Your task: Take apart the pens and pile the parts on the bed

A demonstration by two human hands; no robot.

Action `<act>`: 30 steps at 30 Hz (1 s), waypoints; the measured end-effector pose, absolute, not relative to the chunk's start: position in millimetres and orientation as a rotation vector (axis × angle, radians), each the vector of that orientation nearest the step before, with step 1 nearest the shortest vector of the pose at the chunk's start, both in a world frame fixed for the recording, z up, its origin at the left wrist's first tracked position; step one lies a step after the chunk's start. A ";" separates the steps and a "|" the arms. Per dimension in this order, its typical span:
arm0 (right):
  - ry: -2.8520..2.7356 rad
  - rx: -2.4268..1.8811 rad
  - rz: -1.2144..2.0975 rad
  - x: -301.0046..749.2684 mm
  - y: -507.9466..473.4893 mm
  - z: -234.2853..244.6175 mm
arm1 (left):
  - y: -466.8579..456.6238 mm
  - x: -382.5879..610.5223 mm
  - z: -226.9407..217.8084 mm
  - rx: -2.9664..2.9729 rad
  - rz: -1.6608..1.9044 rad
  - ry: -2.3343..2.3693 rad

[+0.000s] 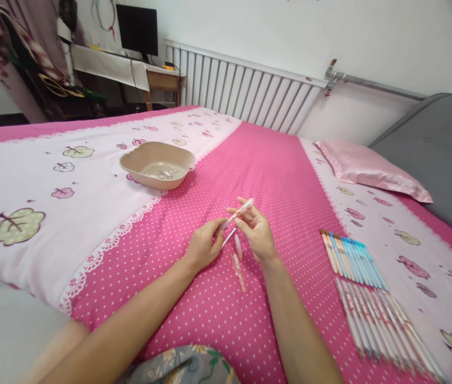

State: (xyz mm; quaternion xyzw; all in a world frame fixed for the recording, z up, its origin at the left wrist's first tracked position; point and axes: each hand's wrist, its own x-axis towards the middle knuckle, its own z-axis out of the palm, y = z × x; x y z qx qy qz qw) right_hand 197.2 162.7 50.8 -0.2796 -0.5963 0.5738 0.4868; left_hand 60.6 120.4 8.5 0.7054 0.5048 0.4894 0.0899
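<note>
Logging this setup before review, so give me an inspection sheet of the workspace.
Surface: bed, pink dotted sheet, lying flat.
Job's things: pen barrel in both hands; loose pen parts beneath them; two pen rows to the right.
Clutter: beige bowl holding small bits; pink pillow.
Grippers: left hand pinches the barrel's lower end; right hand grips its middle.
Cables: cable hanging below the desk.
Surroundings: radiator, monitor.
</note>
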 end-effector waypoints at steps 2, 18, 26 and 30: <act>-1.455 -0.689 1.382 197.1 163.3 49.5 | 120.6 60.5 8.2 2.096 1.461 1.490; -1.467 -0.844 1.240 196.5 166.5 46.6 | 121.5 59.9 4.2 2.150 1.447 1.482; -1.495 -0.737 1.305 196.6 164.0 47.7 | 121.3 60.8 8.8 2.092 1.462 1.521; -1.451 -0.708 1.380 197.1 163.1 49.8 | 120.6 60.9 10.2 2.068 1.460 1.516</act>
